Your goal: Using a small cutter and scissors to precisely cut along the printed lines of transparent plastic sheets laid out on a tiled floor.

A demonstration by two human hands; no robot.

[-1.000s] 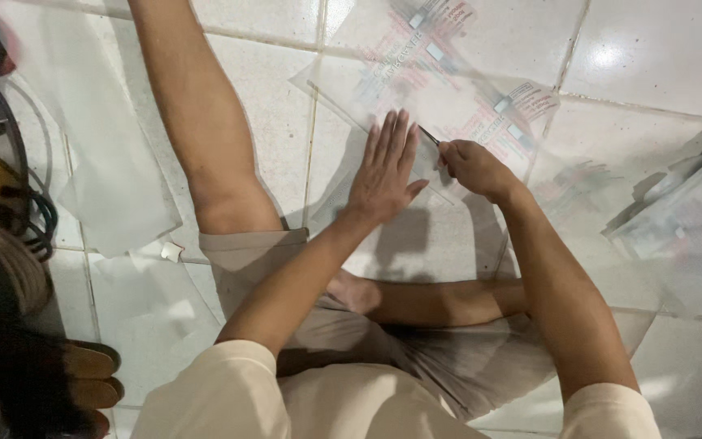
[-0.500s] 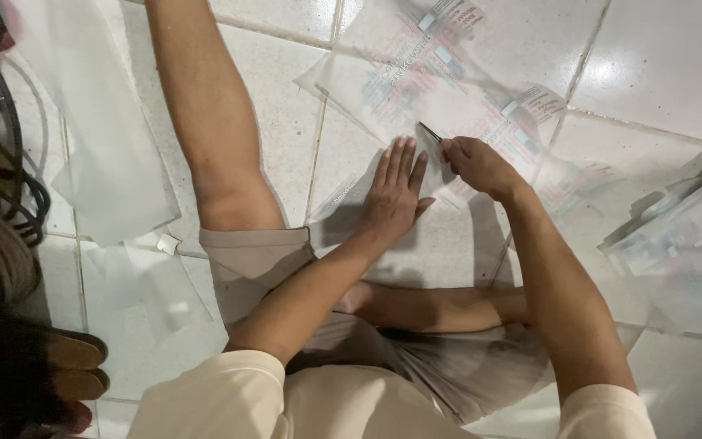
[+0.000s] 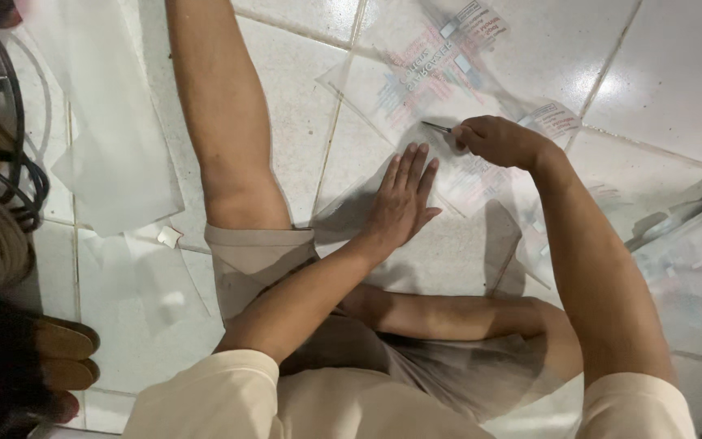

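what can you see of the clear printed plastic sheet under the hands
The clear printed plastic sheet is thin, see-through film, glossy under the light, with red, blue and grey printing and small white label-like patches. It lies flat on the white tiled floor, angled across a grout line, and looks slightly creased. The left hand presses flat on its near part, fingers spread. The right hand rests on it, holding a thin dark blade-like tool whose tip meets the film.

I see a home floor used as a makeshift packing spot: glossy white floor tiles [image 3: 302,106], clear plastic bags [image 3: 115,154] spread about, tangled cables [image 3: 18,171] and sandals [image 3: 62,358] alongside.
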